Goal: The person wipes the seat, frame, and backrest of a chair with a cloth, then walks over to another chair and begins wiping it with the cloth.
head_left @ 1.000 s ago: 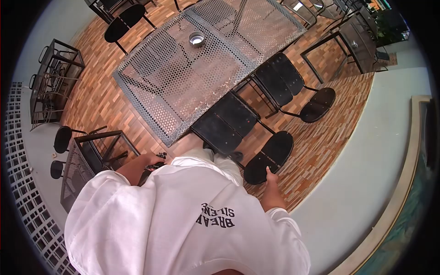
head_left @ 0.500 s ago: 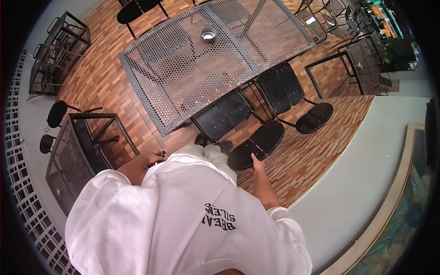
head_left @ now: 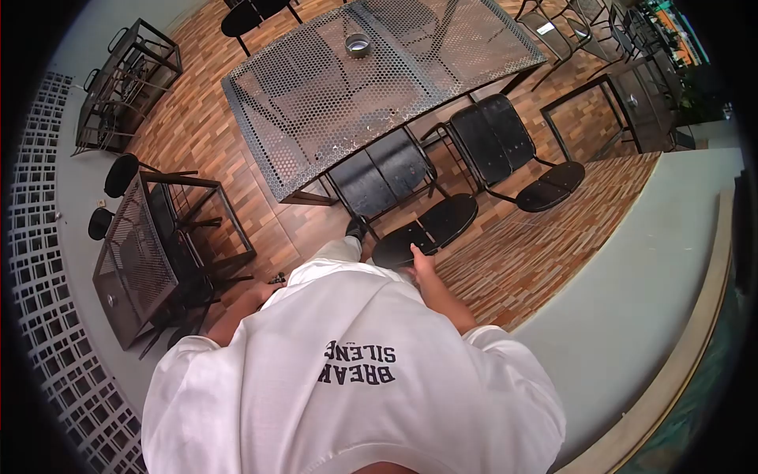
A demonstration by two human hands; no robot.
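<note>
My right hand [head_left: 423, 261] is closed on the top of a black chair's backrest [head_left: 442, 221], its thumb over the near edge. That chair's black seat [head_left: 380, 175] faces the perforated metal table [head_left: 316, 103], right beside the table's near edge. Low at the left, next to my white shirt [head_left: 332, 316], my left hand [head_left: 260, 294] is closed round a small dark object [head_left: 276, 279]. Most of that object is hidden by the fingers and shirt. A round metal ashtray [head_left: 358, 46] sits on the table.
A second black chair [head_left: 491, 141] stands right of the held one. Another perforated table [head_left: 140, 257] with chairs is at the left, a rack-like table [head_left: 130, 83] behind it. A pale wall [head_left: 624, 237] and a framed picture [head_left: 695, 316] are on the right.
My right hand and the chair's backrest have moved left in view, nearer my body's midline. The view has shifted, and a leg at the table's near corner now shows.
</note>
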